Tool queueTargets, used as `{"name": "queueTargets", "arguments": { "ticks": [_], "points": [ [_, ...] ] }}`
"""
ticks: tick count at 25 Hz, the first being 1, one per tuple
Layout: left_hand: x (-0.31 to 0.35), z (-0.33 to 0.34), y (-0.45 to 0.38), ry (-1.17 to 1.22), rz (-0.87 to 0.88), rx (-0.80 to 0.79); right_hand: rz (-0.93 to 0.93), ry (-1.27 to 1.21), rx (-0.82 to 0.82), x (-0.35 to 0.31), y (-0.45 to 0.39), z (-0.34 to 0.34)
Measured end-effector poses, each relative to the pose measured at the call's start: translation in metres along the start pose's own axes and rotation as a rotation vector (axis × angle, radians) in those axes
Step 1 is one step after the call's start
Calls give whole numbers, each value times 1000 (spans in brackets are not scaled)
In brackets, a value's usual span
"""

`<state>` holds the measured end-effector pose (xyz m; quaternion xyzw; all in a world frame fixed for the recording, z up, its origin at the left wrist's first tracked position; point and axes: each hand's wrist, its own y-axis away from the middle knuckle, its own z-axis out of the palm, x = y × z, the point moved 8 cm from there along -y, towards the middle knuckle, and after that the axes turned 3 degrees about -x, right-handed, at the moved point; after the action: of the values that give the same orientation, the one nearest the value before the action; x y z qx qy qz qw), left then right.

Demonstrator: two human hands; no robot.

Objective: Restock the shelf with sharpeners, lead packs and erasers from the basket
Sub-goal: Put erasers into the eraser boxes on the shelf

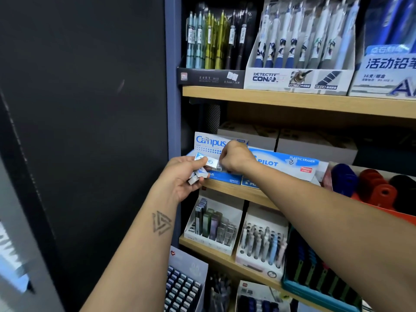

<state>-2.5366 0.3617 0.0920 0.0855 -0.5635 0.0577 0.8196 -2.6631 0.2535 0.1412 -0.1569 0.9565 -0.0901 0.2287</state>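
My left hand (180,176) holds a few erasers (203,166). My right hand (236,157) pinches the top one, just above the Campus box (209,143) w/ more erasers.

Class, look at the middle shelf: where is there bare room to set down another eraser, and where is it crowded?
Bare wood shows along the front lip of the middle shelf, below the Campus box. The dark gap left of that box, by the blue upright, looks free. It is crowded around the Pilot box, the red sharpener tray and both hands.
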Motion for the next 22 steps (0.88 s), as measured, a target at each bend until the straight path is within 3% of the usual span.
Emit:
{"name": "queueTargets", "arguments": {
  "ticks": [2,5,7,10,14,17,22],
  "points": [
    [1,1,0,-11,11,4,-66,-256,-54,-7,10,-9],
    [2,5,3,-13,27,3,-227,-634,-275,-25,40,-20],
    [3,7,5,-7,39,22,-289,-651,-346,-28,50,-24],
    [5,6,5,66,46,46,-366,-469,-302,-27,56,-29],
    [6,8,6,-12,51,44,-387,-501,-314,-33,56,-27],
    [4,12,7,-24,30,10,-336,-567,-324,-33,52,-27],
    [0,3,2,20,-3,34,-144,-835,-191,-13,45,-22]
  ]
}}
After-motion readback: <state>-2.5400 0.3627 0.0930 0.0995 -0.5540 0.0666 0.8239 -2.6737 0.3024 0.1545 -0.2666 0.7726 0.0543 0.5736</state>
